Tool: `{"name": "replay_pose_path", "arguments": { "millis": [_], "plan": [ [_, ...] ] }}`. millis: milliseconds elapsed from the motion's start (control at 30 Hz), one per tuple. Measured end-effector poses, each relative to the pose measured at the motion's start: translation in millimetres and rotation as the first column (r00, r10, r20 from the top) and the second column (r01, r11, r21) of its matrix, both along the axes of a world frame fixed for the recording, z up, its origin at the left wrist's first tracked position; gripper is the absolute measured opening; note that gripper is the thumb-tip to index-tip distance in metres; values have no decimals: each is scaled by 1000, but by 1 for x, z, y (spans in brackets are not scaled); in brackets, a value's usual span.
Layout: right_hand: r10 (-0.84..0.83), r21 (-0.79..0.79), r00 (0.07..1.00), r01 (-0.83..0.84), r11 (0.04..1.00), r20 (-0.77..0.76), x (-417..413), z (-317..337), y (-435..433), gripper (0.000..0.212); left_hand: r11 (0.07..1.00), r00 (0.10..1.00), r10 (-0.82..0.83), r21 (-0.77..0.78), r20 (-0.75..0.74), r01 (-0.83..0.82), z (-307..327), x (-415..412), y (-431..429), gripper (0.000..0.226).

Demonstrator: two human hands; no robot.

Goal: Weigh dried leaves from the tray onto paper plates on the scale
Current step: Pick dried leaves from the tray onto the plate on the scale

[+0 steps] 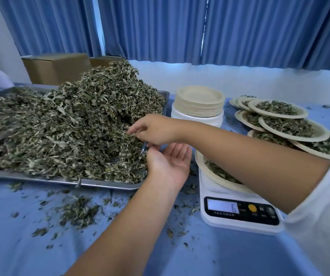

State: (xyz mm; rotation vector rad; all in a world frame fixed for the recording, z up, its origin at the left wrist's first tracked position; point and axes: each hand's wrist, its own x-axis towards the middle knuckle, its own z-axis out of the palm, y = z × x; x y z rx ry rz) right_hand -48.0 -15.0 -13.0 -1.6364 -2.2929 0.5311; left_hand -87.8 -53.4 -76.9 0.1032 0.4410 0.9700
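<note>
A big heap of dried leaves fills the metal tray on the left. My right hand reaches across from the right and pinches some leaves at the heap's right side with thumb and fingertips. Just below it, my left hand lies palm up with relaxed fingers at the tray's right edge and holds nothing. A white digital scale stands to the right; its display reads 6. On it sits a paper plate with a few leaves, partly hidden by my right forearm.
A stack of empty paper plates stands behind the scale. Several filled plates overlap at the right. Loose leaf crumbs litter the blue table in front of the tray. Cardboard boxes sit behind the tray, before blue curtains.
</note>
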Motion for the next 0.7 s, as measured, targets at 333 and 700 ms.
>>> {"name": "replay_pose_path", "arguments": {
  "millis": [333, 700],
  "plan": [
    [-146, 35, 920, 170, 985, -364, 72, 7, -61, 19, 996, 995, -8, 87, -97, 16, -1, 1, -5, 44],
    [-167, 242, 978, 193, 951, -124, 93, 16, -90, 14, 994, 993, -12, 104, -118, 24, -6, 2, -3, 47]
  ]
}}
